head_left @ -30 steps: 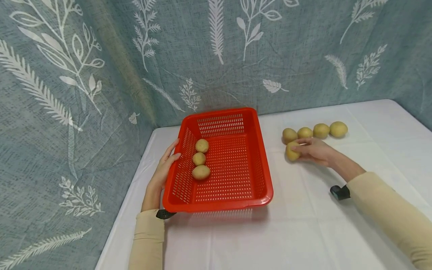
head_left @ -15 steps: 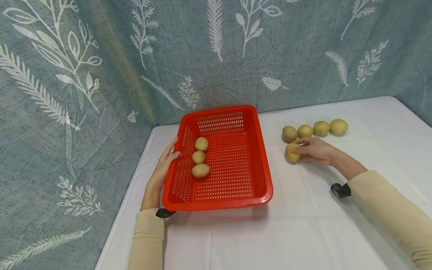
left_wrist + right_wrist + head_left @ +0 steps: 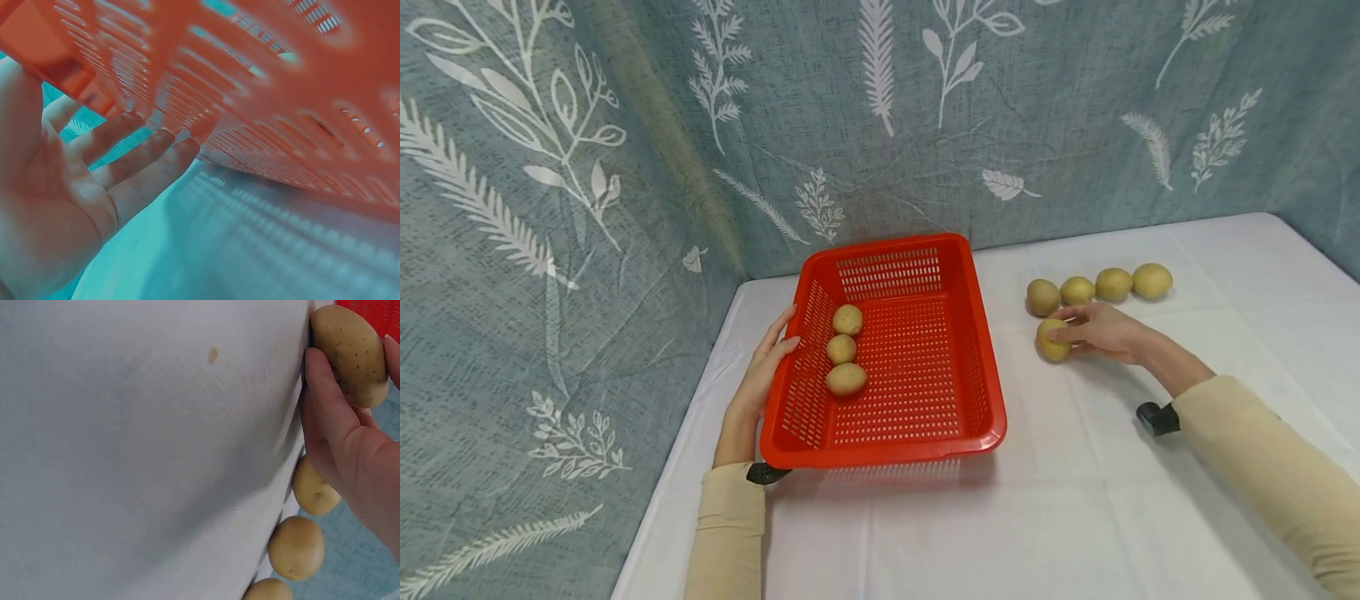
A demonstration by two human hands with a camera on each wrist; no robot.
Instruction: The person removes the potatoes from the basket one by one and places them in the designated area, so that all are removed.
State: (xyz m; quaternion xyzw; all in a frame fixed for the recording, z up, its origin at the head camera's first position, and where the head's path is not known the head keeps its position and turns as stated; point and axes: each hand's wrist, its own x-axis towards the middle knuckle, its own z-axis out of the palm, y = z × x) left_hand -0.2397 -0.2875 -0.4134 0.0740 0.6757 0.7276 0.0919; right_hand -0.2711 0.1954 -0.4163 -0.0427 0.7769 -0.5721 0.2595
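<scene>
The right hand [image 3: 1101,332] has its fingers curled around one potato [image 3: 1051,340], which lies on the white tablecloth [image 3: 1075,500] toward the far right part of the table, just in front of a row of four potatoes [image 3: 1097,287]. In the right wrist view the thumb and fingers [image 3: 325,394] wrap this potato [image 3: 350,353] from both sides. The left hand [image 3: 762,375] rests with straight, relaxed fingers against the left wall of the red basket [image 3: 925,433]; it holds nothing. Three potatoes [image 3: 844,350] lie inside along that left wall.

I think the round potato could slip from the fingers, because the hold looks light. It could also bump the row behind it and make those potatoes roll toward the far edge.
</scene>
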